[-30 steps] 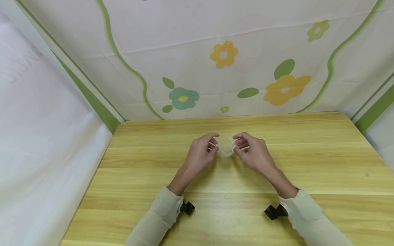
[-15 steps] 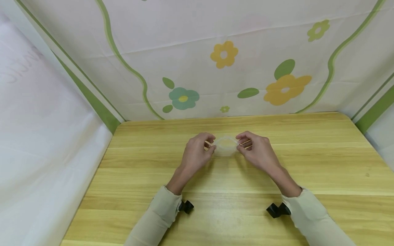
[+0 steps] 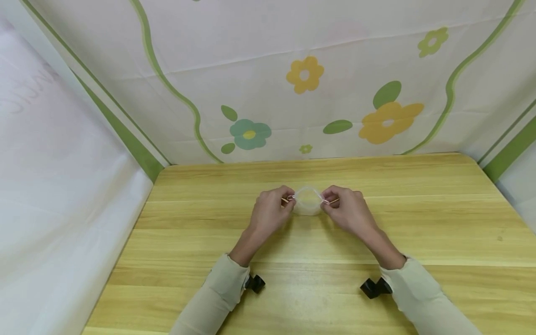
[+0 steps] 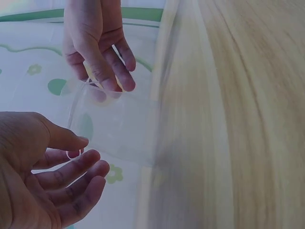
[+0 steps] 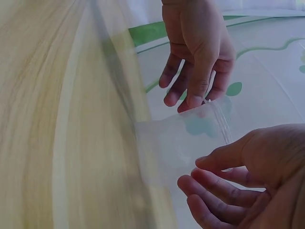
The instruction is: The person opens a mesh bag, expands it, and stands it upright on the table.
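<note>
A small translucent drawstring pouch point(image 3: 307, 210) hangs upright between both hands, its mouth spread into a rounded opening. Thin white drawstrings point(image 3: 291, 197) stick out at its two sides. My left hand point(image 3: 270, 208) pinches the mouth's left side and cord between thumb and fingers. At the opposite side, my right hand point(image 3: 348, 208) pinches the other cord and edge. In the left wrist view the pouch point(image 4: 124, 121) is see-through, and no contents show. The right wrist view has its flat lower part point(image 5: 164, 150) near the tabletop; whether it touches cannot be told.
A wood-grain table point(image 3: 310, 288) lies beneath the hands. Behind it hangs a white curtain point(image 3: 259, 88) printed with flowers, and another white cloth point(image 3: 63, 186) borders the left side. Black wrist mounts point(image 3: 255, 283) jut from the sleeves.
The hands first drew apart, stretching the pouch's mouth flatter. They have since come slightly closer, and the mouth is rounder again. Upper fingers have curled in toward the thumbs.
</note>
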A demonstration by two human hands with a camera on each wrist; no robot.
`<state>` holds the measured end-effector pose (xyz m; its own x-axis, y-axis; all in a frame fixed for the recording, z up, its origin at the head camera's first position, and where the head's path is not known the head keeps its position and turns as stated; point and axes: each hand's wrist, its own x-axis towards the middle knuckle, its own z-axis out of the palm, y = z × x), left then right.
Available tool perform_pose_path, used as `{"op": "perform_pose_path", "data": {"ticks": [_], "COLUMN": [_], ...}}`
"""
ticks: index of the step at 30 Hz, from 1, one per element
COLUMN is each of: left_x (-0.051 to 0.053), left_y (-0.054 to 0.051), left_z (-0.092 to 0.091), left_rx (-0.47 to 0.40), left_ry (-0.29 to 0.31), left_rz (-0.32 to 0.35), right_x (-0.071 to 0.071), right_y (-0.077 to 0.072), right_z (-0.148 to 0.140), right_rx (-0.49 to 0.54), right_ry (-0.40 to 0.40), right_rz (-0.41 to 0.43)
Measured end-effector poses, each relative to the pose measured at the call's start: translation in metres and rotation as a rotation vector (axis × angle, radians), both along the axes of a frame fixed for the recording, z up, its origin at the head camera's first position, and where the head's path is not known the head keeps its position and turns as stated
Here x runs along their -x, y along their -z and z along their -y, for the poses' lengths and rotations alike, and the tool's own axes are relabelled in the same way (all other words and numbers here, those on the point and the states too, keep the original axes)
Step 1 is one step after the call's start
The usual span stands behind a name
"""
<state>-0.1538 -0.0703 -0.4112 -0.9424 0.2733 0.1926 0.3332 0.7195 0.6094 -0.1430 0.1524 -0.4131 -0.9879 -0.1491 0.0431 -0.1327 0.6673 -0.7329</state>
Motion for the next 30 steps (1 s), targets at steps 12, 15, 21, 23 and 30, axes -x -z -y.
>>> {"op": "perform_pose_path", "data": {"ticks": [12, 15, 21, 23, 30], "left_x": [0.000, -0.001, -0.002, -0.002, -0.002], "left_y": [0.002, 0.000, -0.006, -0.008, -0.012], "left_z": [-0.001, 0.000, 0.004, 0.006, 0.008], "left_rx": [-0.003, 0.008, 0.061, 0.069, 0.024], "left_ry": [0.036, 0.023, -0.004, -0.010, 0.016], "left_rz": [-0.012, 0.001, -0.002, -0.022, -0.073], "right_x": [0.000, 0.000, -0.003, -0.003, -0.006], "right_y": [0.002, 0.001, -0.007, -0.010, -0.017], "right_z": [0.003, 0.002, -0.003, -0.004, -0.006], "right_rx": [0.021, 0.009, -0.054, -0.057, -0.001], "right_ry": [-0.007, -0.019, -0.036, -0.035, -0.023], "right_rz": [-0.016, -0.025, -0.058, -0.071, -0.120]}}
